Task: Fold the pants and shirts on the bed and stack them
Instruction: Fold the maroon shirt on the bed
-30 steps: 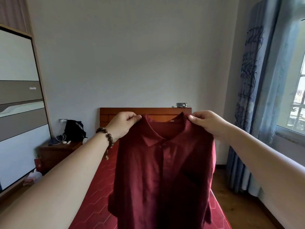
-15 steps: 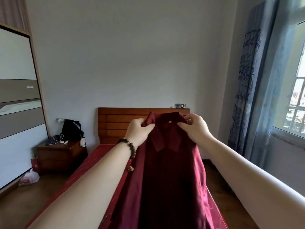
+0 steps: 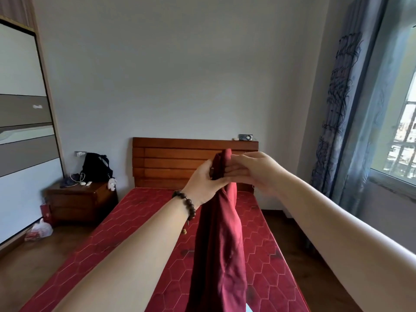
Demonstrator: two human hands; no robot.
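Note:
A dark red collared shirt hangs in the air above the bed, folded lengthwise into a narrow strip. Its top sticks up between my two hands. My left hand, with a bead bracelet on the wrist, grips the shirt's top from the left. My right hand presses flat against the shirt from the right, fingers together and pointing left. The two hands meet palm to palm with the cloth between them. The shirt's lower end runs out of the bottom of the frame.
The bed has a red hexagon-pattern cover and a wooden headboard. A wooden nightstand with a black bag stands at its left. A wardrobe fills the left wall. Blue curtains and a window are at the right.
My hands, first apart holding the shirt spread by its shoulders, have come together, so the shirt is now doubled lengthwise. The view has tilted down, showing more of the bed.

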